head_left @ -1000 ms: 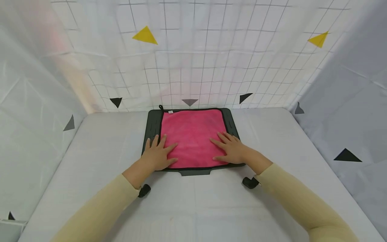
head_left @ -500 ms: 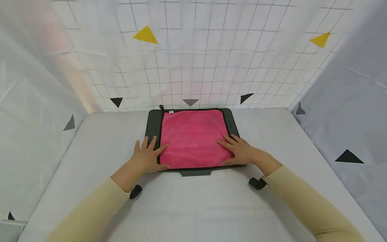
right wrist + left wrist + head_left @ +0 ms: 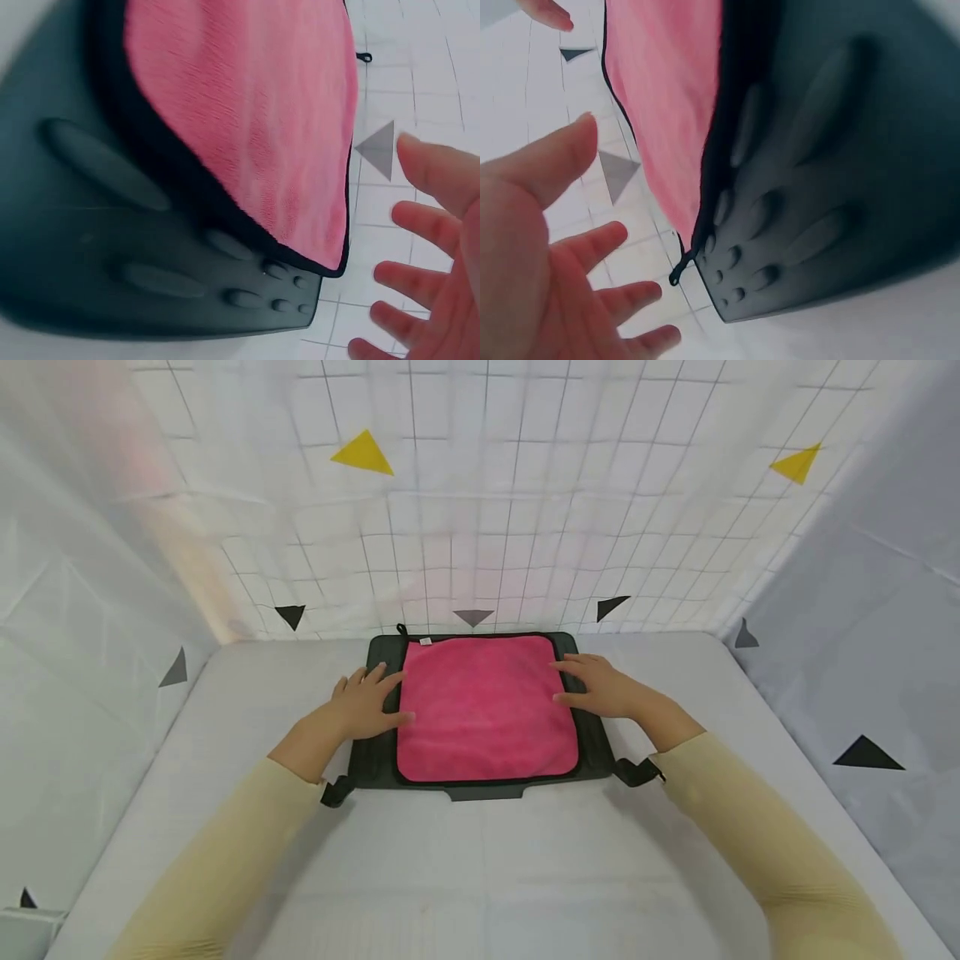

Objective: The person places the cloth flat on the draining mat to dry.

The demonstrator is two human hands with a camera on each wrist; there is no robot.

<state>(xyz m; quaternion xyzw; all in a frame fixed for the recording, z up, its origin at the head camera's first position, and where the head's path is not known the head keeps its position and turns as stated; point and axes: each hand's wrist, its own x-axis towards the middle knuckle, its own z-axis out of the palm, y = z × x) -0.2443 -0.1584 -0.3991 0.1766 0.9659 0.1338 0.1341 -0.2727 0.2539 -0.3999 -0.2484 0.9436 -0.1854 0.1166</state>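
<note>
A pink plush cloth (image 3: 487, 710) with a black edge, a small hanging loop and a white tag lies spread flat on a dark board (image 3: 486, 793). Raised oval bumps cover the board's side strips, seen close up in the left wrist view on the board (image 3: 840, 187). My left hand (image 3: 363, 706) hovers over the left edge of cloth and board, fingers spread and holding nothing. Over the right edge, my right hand (image 3: 600, 685) is likewise spread and holds nothing. Both wrist views show a gap between the fingers and the cloth (image 3: 247, 97).
The board lies on a white-covered table (image 3: 480, 877), its far edge near a white gridded sheet (image 3: 510, 510). Plain sheets rise at the left and right. Yellow, black and grey triangles mark the sheets. A black wrist device (image 3: 637, 772) hangs under each cuff.
Both hands first slid outward across the cloth to its sides. Since then they have lifted off it and moved toward the far side. The cloth stays flat on the board.
</note>
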